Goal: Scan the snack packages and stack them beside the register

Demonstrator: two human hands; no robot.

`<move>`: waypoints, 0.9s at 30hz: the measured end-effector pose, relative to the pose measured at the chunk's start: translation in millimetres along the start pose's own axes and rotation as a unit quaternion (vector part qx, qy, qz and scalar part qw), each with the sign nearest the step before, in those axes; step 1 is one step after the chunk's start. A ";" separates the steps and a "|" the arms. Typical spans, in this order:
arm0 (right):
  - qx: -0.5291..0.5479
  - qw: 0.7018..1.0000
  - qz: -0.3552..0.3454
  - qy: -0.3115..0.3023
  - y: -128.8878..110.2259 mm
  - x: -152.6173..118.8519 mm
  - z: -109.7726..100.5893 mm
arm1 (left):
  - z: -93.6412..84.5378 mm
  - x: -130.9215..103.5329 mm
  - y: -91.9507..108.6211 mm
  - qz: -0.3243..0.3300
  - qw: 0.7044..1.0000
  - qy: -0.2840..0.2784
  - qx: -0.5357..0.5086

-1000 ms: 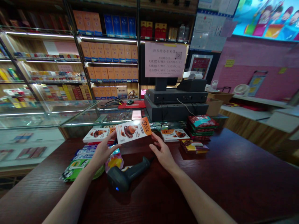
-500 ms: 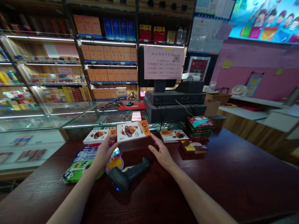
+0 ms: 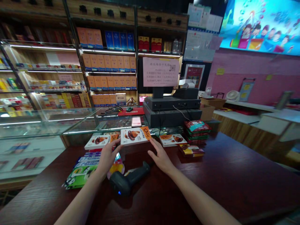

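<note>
A white and orange Dove chocolate box (image 3: 134, 137) lies face up between my two hands, over the far part of the dark counter. The fingers of my left hand (image 3: 109, 156) are at its left end, with the thumb at the near corner. Against its right end rest the fingertips of my right hand (image 3: 161, 156), thumb held apart. Whether the box touches what is under it, I cannot tell. Nearer to me lies a dark barcode scanner (image 3: 128, 179) with a blue light. Another Dove box (image 3: 98, 141) is on the left, and a third Dove box (image 3: 172, 140) on the right.
Green and blue snack packets (image 3: 81, 175) lie left, partly behind my left forearm. At right are stacked red-green packets (image 3: 197, 131) and a yellow-brown packet (image 3: 191, 150). A glass display case (image 3: 79, 125) and a cash register (image 3: 171, 115) stand beyond the wooden counter (image 3: 222, 178).
The view has tipped upward and shifted slightly. The middle Dove box has turned a little and sits more level, with both hands still at its ends. The scanner stays on the counter.
</note>
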State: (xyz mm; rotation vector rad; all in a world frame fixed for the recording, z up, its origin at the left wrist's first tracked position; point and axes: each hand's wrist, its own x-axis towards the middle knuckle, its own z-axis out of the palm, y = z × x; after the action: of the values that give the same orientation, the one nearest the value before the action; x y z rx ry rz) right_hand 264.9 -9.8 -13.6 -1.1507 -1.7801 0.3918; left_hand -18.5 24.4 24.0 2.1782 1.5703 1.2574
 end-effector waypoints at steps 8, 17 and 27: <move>-0.157 0.987 0.037 -0.025 -4.9 -1.7 -11.6 | 20.7 11.4 -16.8 0.088 0.991 0.014 0.096; -0.274 0.956 0.091 -0.047 -3.0 -5.5 -44.8 | 61.0 17.5 -2.4 0.112 0.990 -0.046 0.066; -0.314 0.941 0.120 -0.031 15.9 -23.6 -83.9 | 103.9 22.0 33.0 0.095 0.987 -0.131 -0.007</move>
State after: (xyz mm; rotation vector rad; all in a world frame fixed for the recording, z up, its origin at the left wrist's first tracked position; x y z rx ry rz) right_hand 346.3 -39.3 4.9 -1.8291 -1.8804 -0.0179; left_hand 80.4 61.8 -10.7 2.4157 1.2749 0.9711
